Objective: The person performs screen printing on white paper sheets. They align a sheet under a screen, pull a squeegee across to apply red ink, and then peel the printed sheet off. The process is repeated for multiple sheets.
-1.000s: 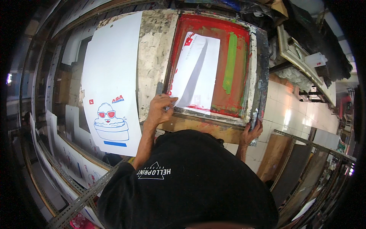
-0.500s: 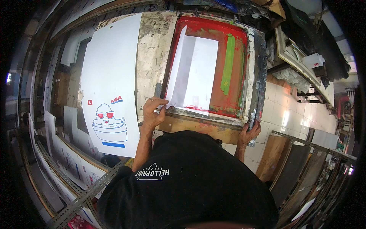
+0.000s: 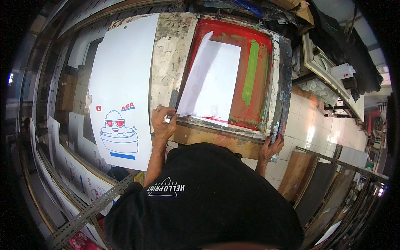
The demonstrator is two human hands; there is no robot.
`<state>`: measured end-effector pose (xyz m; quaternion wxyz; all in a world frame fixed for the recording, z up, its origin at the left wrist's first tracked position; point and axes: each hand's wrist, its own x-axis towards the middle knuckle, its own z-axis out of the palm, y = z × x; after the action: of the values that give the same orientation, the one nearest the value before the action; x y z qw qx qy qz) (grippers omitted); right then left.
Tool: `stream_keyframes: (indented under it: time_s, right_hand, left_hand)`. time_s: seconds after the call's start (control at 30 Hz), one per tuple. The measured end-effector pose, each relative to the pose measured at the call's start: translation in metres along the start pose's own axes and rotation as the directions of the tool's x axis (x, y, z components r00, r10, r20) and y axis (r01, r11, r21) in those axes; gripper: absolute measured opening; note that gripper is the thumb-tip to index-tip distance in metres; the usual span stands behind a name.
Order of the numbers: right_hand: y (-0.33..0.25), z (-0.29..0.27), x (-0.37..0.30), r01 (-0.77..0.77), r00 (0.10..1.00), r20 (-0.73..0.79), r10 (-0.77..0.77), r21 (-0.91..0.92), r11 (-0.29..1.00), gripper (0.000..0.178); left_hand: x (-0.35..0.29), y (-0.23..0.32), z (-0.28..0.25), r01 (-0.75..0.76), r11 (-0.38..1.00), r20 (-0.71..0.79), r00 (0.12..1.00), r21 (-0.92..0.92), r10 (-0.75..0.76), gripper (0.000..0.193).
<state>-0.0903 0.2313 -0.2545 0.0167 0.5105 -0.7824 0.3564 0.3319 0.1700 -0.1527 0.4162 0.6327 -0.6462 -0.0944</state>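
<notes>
My left hand (image 3: 164, 123) is closed in a pinch on the near left corner of a white paper sheet (image 3: 221, 79). The sheet lies inside a screen-printing frame (image 3: 273, 89) smeared with red ink, and its left side lifts and curls, with a grey shadow band along it. Over the frame's near right corner, my right hand (image 3: 273, 146) grips the edge with its fingers curled. A strip of green tape (image 3: 251, 73) runs on the mesh right of the sheet. Left of the frame lies a large white board (image 3: 123, 71) printed with a blue and red cartoon in a tub.
Beneath the frame is a paint-stained worktable (image 3: 168, 54). Metal racks holding printed white boards (image 3: 75, 175) stand on the left. A perforated metal bar (image 3: 93, 210) crosses the lower left. To the right are a tiled floor (image 3: 310, 125), a side table (image 3: 329, 75) and leaning panels (image 3: 298, 175).
My left hand has moved a little left, drawing the sheet's near left corner outward, and the sheet's lifted side now slants more. My right hand stays on the frame's corner.
</notes>
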Motion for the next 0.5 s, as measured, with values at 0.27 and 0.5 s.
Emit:
stream_keyframes:
  time_s: [0.27, 0.5]
  right_hand:
    - [-0.005, -0.0043, 0.0, -0.029, 0.998, 0.048, 0.029, -0.01, 1.0, 0.048]
    - [0.0014, -0.002, -0.0013, -0.021, 0.999, 0.049, 0.022, -0.023, 1.0, 0.051]
  left_hand:
    - [-0.0022, -0.0016, -0.0011, 0.029, 0.999, -0.035, 0.999, 0.042, -0.027, 0.027]
    - [-0.0023, 0.0, -0.0011, 0.065, 0.998, -0.059, 0.996, 0.01, -0.064, 0.026]
